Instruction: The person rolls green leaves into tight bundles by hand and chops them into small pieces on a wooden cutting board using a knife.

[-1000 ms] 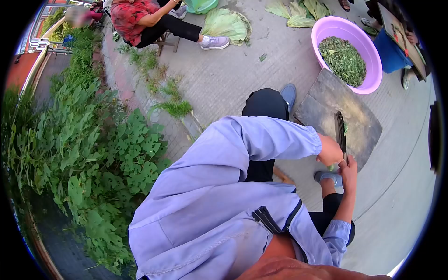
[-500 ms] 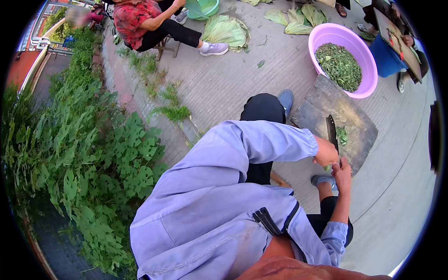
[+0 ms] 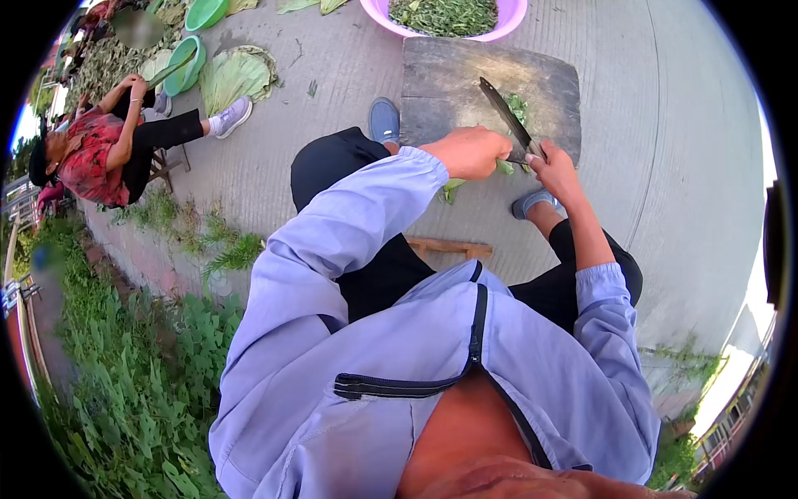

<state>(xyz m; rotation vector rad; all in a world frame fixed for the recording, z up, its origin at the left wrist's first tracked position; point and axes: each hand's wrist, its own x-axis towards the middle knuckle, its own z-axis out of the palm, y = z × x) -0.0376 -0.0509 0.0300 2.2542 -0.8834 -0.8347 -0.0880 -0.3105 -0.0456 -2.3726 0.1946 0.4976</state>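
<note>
My right hand (image 3: 554, 170) is wrapped round the handle of a dark-bladed knife (image 3: 505, 108). The blade points up and left over a worn wooden board (image 3: 449, 79). Chopped greens (image 3: 517, 106) lie on the board beside the blade. My left hand (image 3: 472, 153) is closed at the board's near edge, just left of the knife handle. Green stalks (image 3: 504, 167) show at its fingers, and a leafy end (image 3: 451, 190) hangs below it.
A purple basin (image 3: 509, 25) of chopped greens touches the board's far side. At the left, a seated person (image 3: 96, 154) holds a long leaf by a green basin (image 3: 184, 66). Large leaves (image 3: 238, 81) lie on the ground. A wooden stool (image 3: 449, 249) shows beneath me.
The view has turned, so the board and purple basin appear farther left and higher. The knife now slants more up-left. Both hands have kept their holds.
</note>
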